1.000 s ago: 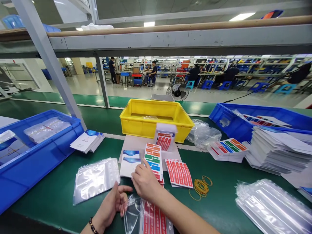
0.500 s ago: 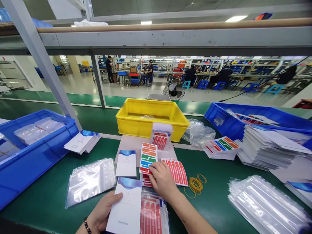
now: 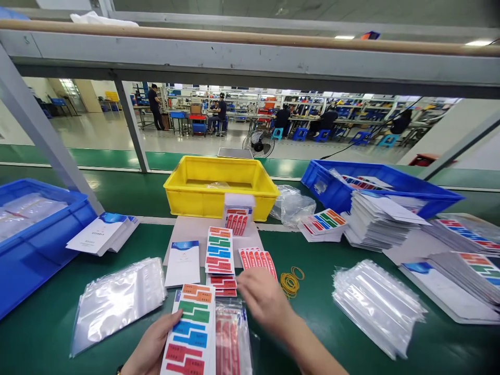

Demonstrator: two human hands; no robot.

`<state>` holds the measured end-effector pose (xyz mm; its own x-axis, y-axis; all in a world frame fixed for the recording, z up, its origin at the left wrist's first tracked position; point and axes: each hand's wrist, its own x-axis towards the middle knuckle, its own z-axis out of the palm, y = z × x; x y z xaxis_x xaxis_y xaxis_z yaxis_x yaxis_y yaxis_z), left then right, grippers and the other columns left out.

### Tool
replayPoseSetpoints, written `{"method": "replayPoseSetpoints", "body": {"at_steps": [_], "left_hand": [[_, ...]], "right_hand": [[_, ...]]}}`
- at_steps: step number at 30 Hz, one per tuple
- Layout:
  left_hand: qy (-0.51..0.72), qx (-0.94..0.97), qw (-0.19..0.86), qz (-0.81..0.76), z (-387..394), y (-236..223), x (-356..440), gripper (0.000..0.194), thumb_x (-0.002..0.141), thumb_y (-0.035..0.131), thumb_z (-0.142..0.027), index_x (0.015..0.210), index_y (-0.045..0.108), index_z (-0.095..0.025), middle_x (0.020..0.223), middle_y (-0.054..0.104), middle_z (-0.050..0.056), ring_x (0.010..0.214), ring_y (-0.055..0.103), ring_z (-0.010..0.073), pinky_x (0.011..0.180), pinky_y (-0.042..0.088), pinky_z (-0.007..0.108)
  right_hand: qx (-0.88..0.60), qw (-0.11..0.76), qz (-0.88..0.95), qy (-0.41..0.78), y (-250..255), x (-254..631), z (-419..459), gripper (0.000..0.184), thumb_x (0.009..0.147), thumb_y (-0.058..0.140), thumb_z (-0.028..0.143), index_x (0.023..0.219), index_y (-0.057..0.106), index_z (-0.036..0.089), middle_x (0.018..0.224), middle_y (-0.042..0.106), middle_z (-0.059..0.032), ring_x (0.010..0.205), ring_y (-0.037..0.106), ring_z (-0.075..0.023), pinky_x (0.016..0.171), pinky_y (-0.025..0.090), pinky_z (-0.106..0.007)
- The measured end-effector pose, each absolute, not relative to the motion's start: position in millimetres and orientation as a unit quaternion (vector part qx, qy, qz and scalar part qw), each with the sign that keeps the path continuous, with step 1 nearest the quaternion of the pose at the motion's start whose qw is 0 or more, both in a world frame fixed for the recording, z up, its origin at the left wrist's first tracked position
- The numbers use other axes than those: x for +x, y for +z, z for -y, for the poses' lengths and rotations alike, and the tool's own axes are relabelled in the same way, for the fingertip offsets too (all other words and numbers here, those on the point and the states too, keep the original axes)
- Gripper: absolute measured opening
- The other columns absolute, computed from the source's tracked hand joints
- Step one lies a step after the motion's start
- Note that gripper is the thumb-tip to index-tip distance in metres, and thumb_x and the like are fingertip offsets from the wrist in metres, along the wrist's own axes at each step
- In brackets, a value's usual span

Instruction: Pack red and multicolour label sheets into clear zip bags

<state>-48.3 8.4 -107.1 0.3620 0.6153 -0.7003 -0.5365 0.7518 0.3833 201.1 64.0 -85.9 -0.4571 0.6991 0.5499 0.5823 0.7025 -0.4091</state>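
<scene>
While the left hand (image 3: 150, 348) grips a white sticker sheet with orange, green, blue and red labels (image 3: 190, 333) low over the green table (image 3: 312, 312), the right hand (image 3: 262, 296), fingers loosely spread and holding nothing, hovers just beside the red-label sheets (image 3: 258, 258).

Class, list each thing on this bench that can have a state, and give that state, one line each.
Left hand: holding a coloured label sheet.
Right hand: open, blurred, above red label sheets.
Clear bag: holds red labels.
Yellow bin: open, nearly empty.
Rubber bands: loose pile.
</scene>
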Motion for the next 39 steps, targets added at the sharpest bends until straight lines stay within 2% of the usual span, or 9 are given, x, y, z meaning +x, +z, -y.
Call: {"method": "replayPoseSetpoints", "body": {"at_steps": [4, 7, 10, 14, 18, 24, 30, 34, 39], "left_hand": [[0.337, 0.038, 0.860, -0.381, -13, -92, -40, 0.044, 0.074, 0.067, -0.035, 0.101, 0.058, -0.002, 0.087, 0.072, 0.019, 0.088, 0.067, 0.0329, 0.081, 0.048, 0.040], [0.340, 0.094, 0.861, -0.368, -21, -73, -25, 0.041, 0.070, 0.071, -0.032, 0.097, 0.060, -0.003, 0.084, 0.072, 0.017, 0.083, 0.068, 0.0314, 0.079, 0.049, 0.039], [0.338, 0.154, 0.850, -0.374, -34, -63, -9, 0.037, 0.068, 0.074, -0.029, 0.093, 0.062, -0.005, 0.083, 0.073, 0.016, 0.079, 0.069, 0.0300, 0.076, 0.051, 0.038], [0.374, 0.167, 0.824, -0.391, -49, -74, 4, 0.030, 0.069, 0.073, -0.026, 0.088, 0.062, -0.007, 0.079, 0.073, 0.013, 0.074, 0.070, 0.0281, 0.075, 0.052, 0.038], [0.403, 0.145, 0.798, -0.425, -56, -94, 9, 0.022, 0.073, 0.068, -0.024, 0.086, 0.062, -0.007, 0.077, 0.073, 0.013, 0.069, 0.070, 0.0268, 0.072, 0.053, 0.038], [0.433, 0.181, 0.785, -0.405, -52, -106, 12, 0.039, 0.077, 0.060, -0.045, 0.085, 0.065, -0.007, 0.080, 0.073, 0.014, 0.074, 0.069, 0.0269, 0.075, 0.051, 0.038], [0.413, 0.279, 0.787, -0.362, -50, -112, 12, 0.039, 0.070, 0.070, -0.038, 0.094, 0.065, -0.009, 0.087, 0.072, 0.014, 0.079, 0.068, 0.0272, 0.075, 0.050, 0.037], [0.396, 0.294, 0.790, -0.364, -49, -113, 11, 0.037, 0.067, 0.073, -0.035, 0.093, 0.066, -0.010, 0.085, 0.073, 0.014, 0.074, 0.068, 0.0265, 0.074, 0.050, 0.038], [0.355, 0.314, 0.804, -0.358, -45, -109, 10, 0.037, 0.066, 0.073, -0.036, 0.092, 0.068, -0.011, 0.085, 0.072, 0.013, 0.076, 0.068, 0.0266, 0.073, 0.049, 0.036]], "right_hand": [[-0.657, 0.280, 0.688, 0.134, -104, 249, -105, 0.026, 0.074, 0.060, 0.033, 0.092, 0.064, 0.016, 0.097, 0.063, -0.0129, 0.094, 0.055, -0.0290, 0.080, 0.038, -0.039], [-0.719, 0.284, 0.610, 0.175, -122, 265, -120, 0.033, 0.072, 0.060, 0.036, 0.096, 0.063, 0.013, 0.077, 0.064, -0.0099, 0.079, 0.059, -0.0274, 0.069, 0.041, -0.035], [-0.706, 0.318, 0.593, 0.222, -132, 273, -124, 0.032, 0.074, 0.055, 0.034, 0.100, 0.060, 0.016, 0.061, 0.060, 0.0001, 0.060, 0.059, -0.0196, 0.057, 0.041, -0.028], [-0.669, 0.417, 0.555, 0.266, -125, 280, -121, 0.036, 0.081, 0.046, 0.040, 0.107, 0.052, 0.016, 0.064, 0.059, 0.0015, 0.056, 0.057, -0.0162, 0.054, 0.042, -0.027], [-0.522, 0.587, 0.427, 0.449, -106, 261, -108, 0.039, 0.066, 0.068, 0.046, 0.090, 0.055, 0.018, 0.051, 0.051, 0.0068, 0.036, 0.041, -0.0079, 0.038, 0.032, -0.020], [-0.458, 0.473, 0.454, 0.600, -102, 193, -73, 0.036, 0.064, 0.070, 0.049, 0.076, 0.058, 0.016, 0.044, 0.049, 0.0067, 0.033, 0.041, -0.0065, 0.035, 0.033, -0.019], [-0.480, 0.403, 0.578, 0.522, -113, 177, -61, 0.026, 0.075, 0.060, 0.043, 0.079, 0.061, 0.017, 0.057, 0.053, 0.0029, 0.047, 0.049, -0.0102, 0.045, 0.040, -0.021], [-0.506, 0.416, 0.641, 0.399, -117, 185, -64, 0.027, 0.081, 0.054, 0.035, 0.100, 0.060, 0.018, 0.059, 0.047, 0.0038, 0.050, 0.046, -0.0113, 0.049, 0.041, -0.022], [-0.485, 0.437, 0.684, 0.326, -115, 189, -69, 0.024, 0.083, 0.051, 0.030, 0.103, 0.061, 0.021, 0.086, 0.055, -0.0042, 0.064, 0.054, -0.0141, 0.058, 0.046, -0.025]]}}
